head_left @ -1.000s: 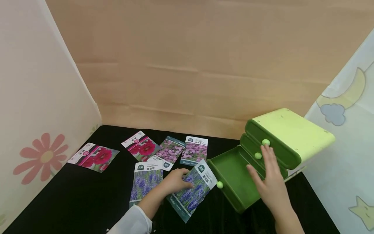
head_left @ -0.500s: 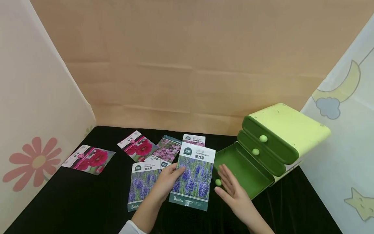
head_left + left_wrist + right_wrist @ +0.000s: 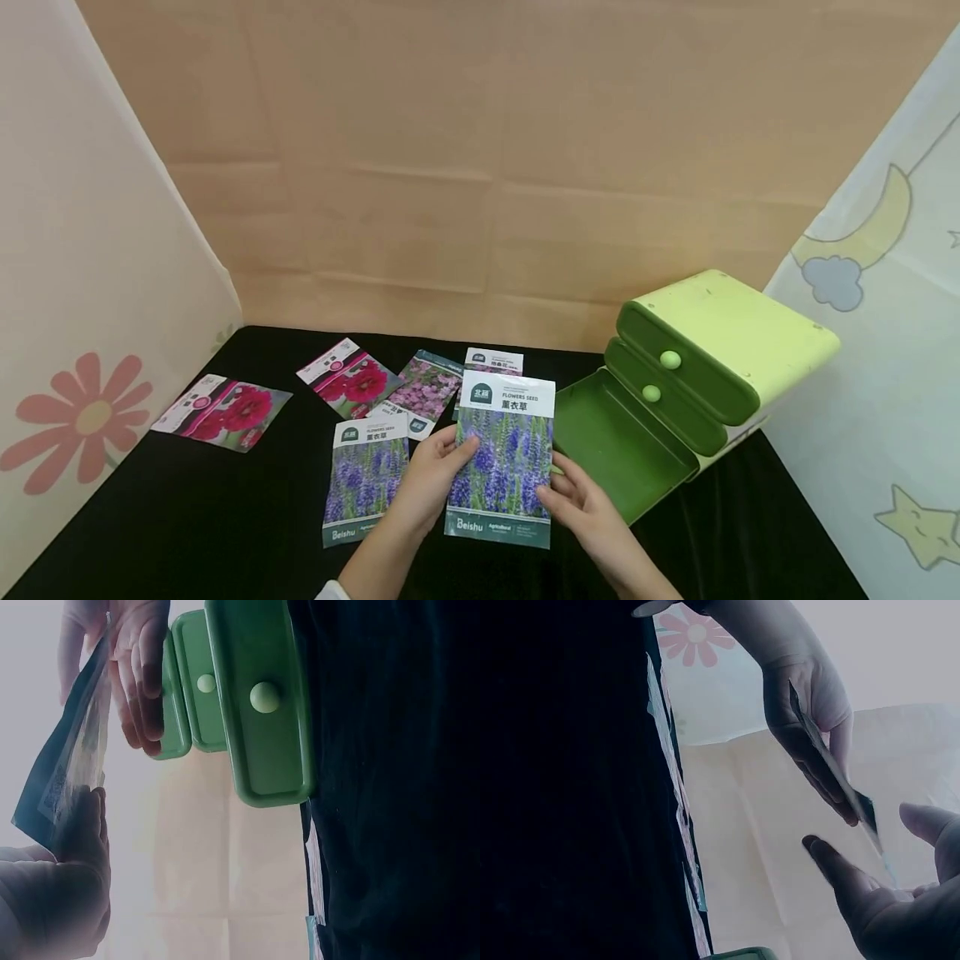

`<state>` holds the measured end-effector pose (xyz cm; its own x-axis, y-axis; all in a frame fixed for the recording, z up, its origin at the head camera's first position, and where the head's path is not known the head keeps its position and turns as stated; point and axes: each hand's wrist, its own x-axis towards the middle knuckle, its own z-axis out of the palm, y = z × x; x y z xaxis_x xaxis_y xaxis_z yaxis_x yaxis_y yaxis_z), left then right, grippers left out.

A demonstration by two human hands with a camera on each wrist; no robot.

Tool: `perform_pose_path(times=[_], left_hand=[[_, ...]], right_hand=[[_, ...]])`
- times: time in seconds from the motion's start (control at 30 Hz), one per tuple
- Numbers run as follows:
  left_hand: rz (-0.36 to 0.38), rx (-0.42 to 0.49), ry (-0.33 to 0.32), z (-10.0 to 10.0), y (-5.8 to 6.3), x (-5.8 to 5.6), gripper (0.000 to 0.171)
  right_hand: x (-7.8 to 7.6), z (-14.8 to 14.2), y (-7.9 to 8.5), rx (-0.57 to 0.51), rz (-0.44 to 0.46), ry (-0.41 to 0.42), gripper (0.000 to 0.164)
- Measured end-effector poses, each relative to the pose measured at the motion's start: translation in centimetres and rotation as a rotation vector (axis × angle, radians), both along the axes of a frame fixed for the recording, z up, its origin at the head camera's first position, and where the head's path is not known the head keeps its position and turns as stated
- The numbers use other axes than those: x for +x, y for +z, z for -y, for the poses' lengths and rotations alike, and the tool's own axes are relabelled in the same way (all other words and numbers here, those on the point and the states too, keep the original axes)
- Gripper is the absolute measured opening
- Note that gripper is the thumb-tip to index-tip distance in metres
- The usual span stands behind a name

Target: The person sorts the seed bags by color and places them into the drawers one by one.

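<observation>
My left hand (image 3: 427, 483) holds a lavender seed packet (image 3: 501, 467) by its left side, thumb on the front and fingers behind. The packet faces me upright, raised off the black cloth. My right hand (image 3: 588, 508) is at the packet's right edge, thumb in front and fingers behind; in the right wrist view its thumb (image 3: 922, 821) and fingers stand apart around that edge. A second lavender packet (image 3: 363, 479) lies to the left, partly behind my left forearm. Right of the held packet stands a green drawer box (image 3: 738, 325) with its bottom drawer (image 3: 622, 442) pulled out.
Two red-flower packets (image 3: 225, 412) lie on the left and at the back. Two pink-flower packets (image 3: 427, 387) lie at the back middle, one mostly hidden by the held packet. Black cloth (image 3: 247, 517) covers the table; a tan backdrop (image 3: 375, 208) closes the rear.
My left hand has lifted the lavender packet off the table and turned it upright. My right hand has come left from over the drawer to the packet's right edge.
</observation>
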<state>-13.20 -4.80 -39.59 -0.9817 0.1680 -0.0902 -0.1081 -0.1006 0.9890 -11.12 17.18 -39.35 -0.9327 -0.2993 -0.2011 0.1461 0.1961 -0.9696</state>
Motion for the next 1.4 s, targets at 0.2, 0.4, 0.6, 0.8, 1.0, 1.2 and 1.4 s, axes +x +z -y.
perform_pose_path(times=[0.2,0.4,0.6,0.8,1.0,1.2,1.4], left_hand=[[-0.011,0.021,-0.001,-0.31,0.11,0.13,0.053],[-0.038,-0.004,0.017,-0.55,0.13,0.26,0.055],[-0.028,0.022,0.028,-0.65,0.24,0.30,0.057],[-0.034,0.036,0.025,-0.57,0.23,0.28,0.057],[-0.027,0.042,0.023,-0.48,0.26,0.24,0.056],[-0.025,0.033,0.045,-0.32,0.27,0.16,0.056],[-0.015,0.056,0.047,0.10,0.36,0.09,0.055]], right_hand=[[-0.11,-0.25,-0.09,-0.055,-0.009,0.069,0.075],[0.00,-0.28,0.04,-0.027,-0.023,0.061,0.077],[-0.18,-0.36,-0.10,-0.070,-0.032,0.098,0.068],[-0.25,-0.54,-0.21,-0.153,-0.024,0.133,0.071],[-0.26,-0.54,-0.20,-0.158,0.003,0.109,0.070],[-0.24,-0.60,-0.15,-0.119,0.004,0.075,0.065],[-0.33,-0.67,-0.21,-0.129,0.019,0.037,0.056]])
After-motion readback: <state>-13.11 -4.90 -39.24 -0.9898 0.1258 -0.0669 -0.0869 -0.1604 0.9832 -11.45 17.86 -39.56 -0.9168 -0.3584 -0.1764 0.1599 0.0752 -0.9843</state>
